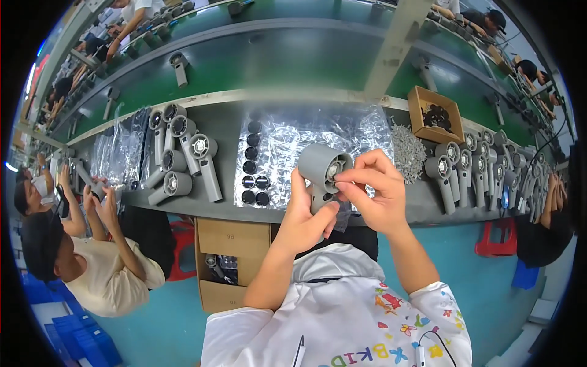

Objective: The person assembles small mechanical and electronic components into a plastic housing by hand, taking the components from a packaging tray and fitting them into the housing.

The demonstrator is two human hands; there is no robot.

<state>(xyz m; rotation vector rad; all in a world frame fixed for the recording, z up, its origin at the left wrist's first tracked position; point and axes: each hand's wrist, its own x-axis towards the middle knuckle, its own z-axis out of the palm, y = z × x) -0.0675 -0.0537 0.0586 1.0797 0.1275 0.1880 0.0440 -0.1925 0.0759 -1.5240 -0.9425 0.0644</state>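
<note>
In front of my chest is a grey handheld fan (318, 164), its round open end turned to the right. My left hand (306, 217) wraps round its handle and the lower part of its housing. The fingertips of my right hand (376, 192) are pinched at the fan's open end, by the pale inner parts; whatever they hold, if anything, is too small to make out. Just beyond the fan lies a clear plastic sheet (293, 131). Black round caps (249, 166) stand in a column along the sheet's left side.
Several grey fans (183, 144) lie to the left, and more fans (465, 165) stand at the right. Small metallic pieces (408, 153) are heaped beside a cardboard box (420, 119) of dark parts. A green conveyor (244, 67) runs behind. A co-worker (104, 263) sits at left, near an open carton (232, 232).
</note>
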